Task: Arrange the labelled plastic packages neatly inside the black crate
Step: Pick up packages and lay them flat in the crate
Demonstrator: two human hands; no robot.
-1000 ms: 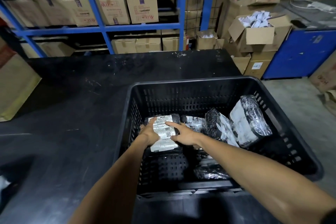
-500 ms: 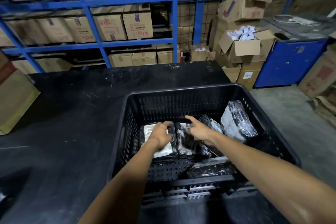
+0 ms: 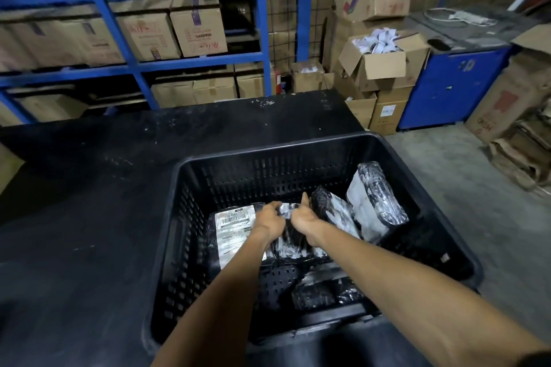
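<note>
The black crate (image 3: 268, 155) stands on a black table, with several labelled plastic packages inside. One package with a white barcode label (image 3: 232, 232) lies flat at the left of the crate floor. Both hands grip the package beside it (image 3: 290, 243): my left hand (image 3: 269, 217) on its left edge, my right hand (image 3: 307, 219) on its right edge. Two more packages lean toward the right wall, one dark (image 3: 334, 211) and one larger (image 3: 375, 199). Another package (image 3: 322, 289) lies flat near the front, partly under my right forearm.
The black table (image 3: 89, 232) stretches left and behind the crate. Blue shelving (image 3: 134, 65) with cardboard boxes stands beyond it. Open cardboard boxes (image 3: 384, 59) and a blue cabinet (image 3: 453, 86) sit at the back right, and flattened cardboard (image 3: 524, 155) lies on the concrete floor.
My hands left the barcode-labelled package lying flat at the left and moved right onto the package beside it, closing on its two edges. The view tilted up slightly.
</note>
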